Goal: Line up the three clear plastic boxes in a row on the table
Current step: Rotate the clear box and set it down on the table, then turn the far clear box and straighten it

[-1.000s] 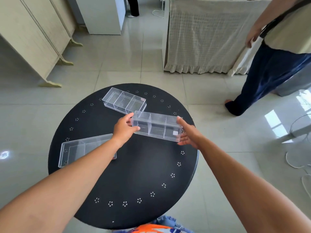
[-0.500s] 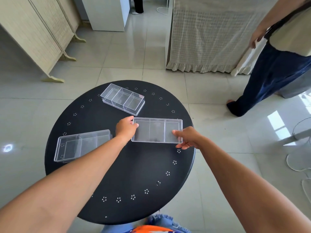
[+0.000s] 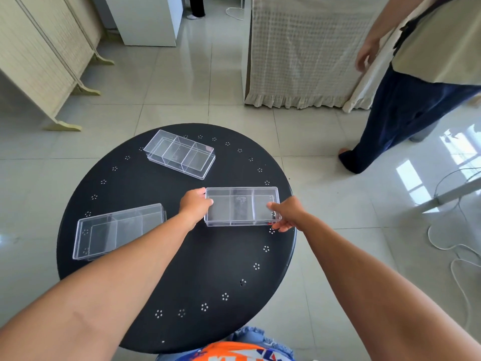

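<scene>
Both hands' fingers clamp the ends of the clear divided box (image 3: 242, 206), probably light, stiff and slick, best held by its short walls.

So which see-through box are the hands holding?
The box on the right side of the table: the left hand and right hand hold its two ends. The far box and the left box lie untouched.

A home: tiled floor (image 3: 182, 82), folding screen (image 3: 39, 53), cloth-draped furniture (image 3: 299, 53).

Bright daylight; window glare on floor (image 3: 413, 178); wide-angle edge distortion.
</scene>
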Tool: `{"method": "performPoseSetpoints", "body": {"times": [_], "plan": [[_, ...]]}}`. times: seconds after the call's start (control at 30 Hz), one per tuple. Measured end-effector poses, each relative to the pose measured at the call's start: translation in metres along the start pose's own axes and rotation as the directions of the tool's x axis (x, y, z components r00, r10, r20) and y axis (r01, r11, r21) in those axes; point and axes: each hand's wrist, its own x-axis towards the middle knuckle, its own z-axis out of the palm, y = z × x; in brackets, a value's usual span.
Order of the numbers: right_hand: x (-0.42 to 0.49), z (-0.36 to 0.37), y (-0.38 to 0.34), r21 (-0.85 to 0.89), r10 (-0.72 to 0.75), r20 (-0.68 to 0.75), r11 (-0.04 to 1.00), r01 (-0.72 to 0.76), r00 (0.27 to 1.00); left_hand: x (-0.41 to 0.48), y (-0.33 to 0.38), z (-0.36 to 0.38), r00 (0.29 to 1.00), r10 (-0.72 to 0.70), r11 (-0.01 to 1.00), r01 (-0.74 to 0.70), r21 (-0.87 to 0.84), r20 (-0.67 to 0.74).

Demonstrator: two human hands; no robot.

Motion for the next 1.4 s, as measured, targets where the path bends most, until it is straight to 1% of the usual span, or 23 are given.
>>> {"method": "performPoseSetpoints", "body": {"times": [0.17, 0.27, 0.33, 0.4, 0.47, 0.53, 0.6, 0.63, 0.7, 0.77, 0.83, 0.93, 1.0, 1.13, 1.3, 1.4], "plan": [[-0.001, 0.003, 0.003, 0.031, 0.025, -0.045, 0.999, -0.023, 0.999, 0.003, -0.005, 0.002, 0.996, 0.043, 0.999, -0.043, 0.002, 0.080], [-0.001, 0.004, 0.005, 0.037, 0.034, -0.069, 0.999, -0.031, 0.997, 0.006, -0.005, 0.004, 0.995, 0.035, 0.999, -0.036, 0.013, 0.091], [0.000, 0.004, 0.005, 0.029, 0.037, -0.076, 0.999, -0.035, 0.996, 0.007, -0.004, 0.004, 0.994, 0.034, 0.999, -0.036, 0.019, 0.102], [0.000, 0.003, 0.006, -0.015, 0.022, -0.084, 1.000, -0.023, 0.996, 0.008, -0.004, 0.001, 0.994, 0.020, 0.999, -0.024, 0.036, 0.107], [-0.002, -0.001, 0.003, -0.148, -0.041, -0.149, 0.989, 0.018, 0.988, 0.010, 0.000, -0.006, 0.998, 0.016, 0.997, -0.021, 0.075, 0.066], [-0.001, -0.006, -0.006, -0.250, -0.145, -0.283, 0.965, 0.072, 0.948, 0.013, 0.005, -0.020, 0.998, 0.062, 0.989, -0.065, 0.131, 0.025], [0.000, -0.009, -0.022, -0.220, -0.239, -0.391, 0.962, 0.162, 0.889, 0.020, 0.010, -0.038, 0.994, 0.109, 0.981, -0.106, 0.164, -0.012], [-0.001, -0.008, -0.033, -0.205, -0.291, -0.410, 0.953, 0.224, 0.864, 0.024, 0.012, -0.050, 0.991, 0.127, 0.977, -0.119, 0.175, -0.036], [-0.003, 0.000, -0.061, -0.238, -0.408, -0.384, 0.911, 0.338, 0.828, 0.033, 0.015, -0.073, 0.984, 0.158, 0.971, -0.138, 0.196, -0.087], [-0.005, 0.015, -0.091, -0.288, -0.488, -0.344, 0.868, 0.405, 0.802, 0.043, 0.017, -0.095, 0.977, 0.172, 0.968, -0.143, 0.206, -0.128], [-0.002, 0.036, -0.115, -0.318, -0.520, -0.276, 0.843, 0.433, 0.809, 0.054, 0.017, -0.115, 0.972, 0.169, 0.970, -0.134, 0.203, -0.167], [0.008, 0.067, -0.140, -0.357, -0.500, -0.148, 0.832, 0.425, 0.854, 0.070, 0.015, -0.140, 0.968, 0.151, 0.972, -0.109, 0.206, -0.201], [0.015, 0.086, -0.152, -0.371, -0.470, -0.099, 0.836, 0.405, 0.877, 0.081, 0.011, -0.153, 0.968, 0.144, 0.969, -0.096, 0.226, -0.206], [0.029, 0.108, -0.164, -0.403, -0.411, -0.055, 0.843, 0.356, 0.910, 0.102, 0.003, -0.168, 0.968, 0.120, 0.958, -0.054, 0.281, -0.221], [0.054, 0.116, -0.169, -0.358, -0.365, -0.024, 0.872, 0.333, 0.931, 0.126, -0.005, -0.176, 0.983, 0.031, 0.968, 0.016, 0.249, -0.183], [0.069, 0.121, -0.171, -0.334, -0.352, -0.006, 0.883, 0.330, 0.936, 0.143, -0.009, -0.176, 0.991, 0.007, 0.973, 0.023, 0.229, -0.132]]}}
